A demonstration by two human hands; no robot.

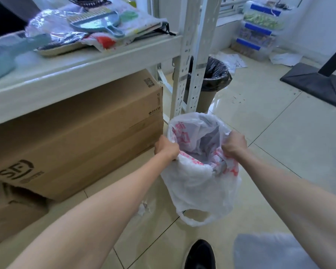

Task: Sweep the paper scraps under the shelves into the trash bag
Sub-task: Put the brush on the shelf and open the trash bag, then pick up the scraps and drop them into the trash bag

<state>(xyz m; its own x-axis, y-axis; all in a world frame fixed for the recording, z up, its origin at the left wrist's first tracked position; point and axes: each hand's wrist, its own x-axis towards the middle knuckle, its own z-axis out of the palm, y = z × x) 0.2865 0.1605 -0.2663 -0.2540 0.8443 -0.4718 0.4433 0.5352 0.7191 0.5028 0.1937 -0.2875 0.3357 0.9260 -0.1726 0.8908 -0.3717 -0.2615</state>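
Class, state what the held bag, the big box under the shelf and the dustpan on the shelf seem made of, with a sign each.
Trash bag: thin plastic film, translucent white, crumpled. Box: brown cardboard, matt, creased edges. Dustpan: probably moulded plastic, smooth pale blue, slight sheen.

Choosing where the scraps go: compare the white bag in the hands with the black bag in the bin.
The white bag has red print; the black bag is plain. The white bag is held open by the left hand and right hand; the black bag lines a bin, folded over its rim. Both are thin plastic, open at the top.
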